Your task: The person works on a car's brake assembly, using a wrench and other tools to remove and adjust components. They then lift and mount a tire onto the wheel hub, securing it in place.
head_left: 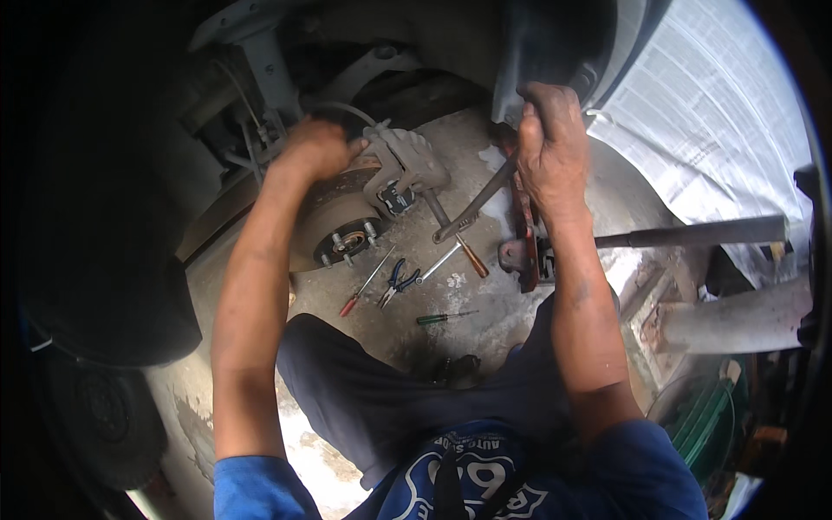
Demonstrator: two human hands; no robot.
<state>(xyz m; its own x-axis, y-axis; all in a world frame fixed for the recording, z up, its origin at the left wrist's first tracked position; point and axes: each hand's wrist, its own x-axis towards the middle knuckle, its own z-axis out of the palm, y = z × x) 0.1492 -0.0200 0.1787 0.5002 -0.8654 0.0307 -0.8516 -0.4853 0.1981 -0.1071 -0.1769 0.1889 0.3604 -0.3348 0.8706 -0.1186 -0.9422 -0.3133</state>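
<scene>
My left hand (314, 152) is closed at the upper left end of the brake caliper (412, 154), with its curled fingers partly hidden. The caliper sits on a rusty brake disc around a hub with studs (347, 243). My right hand (550, 152) grips the upper end of a long metal handle (481, 199), which slants down to a shaft below the caliper. On the floor lie a red screwdriver (351, 303), blue-handled pliers (397, 280), a wrench (438, 264), an orange-handled tool (477, 258) and a green screwdriver (433, 319).
A red floor jack (511, 256) with a long bar (693, 234) stands right of the caliper. Suspension parts (269, 69) are above, a dark wheel-well liner (113, 260) left. A white sheet (711, 104), pale post (728, 316) and green container (702, 425) are at the right.
</scene>
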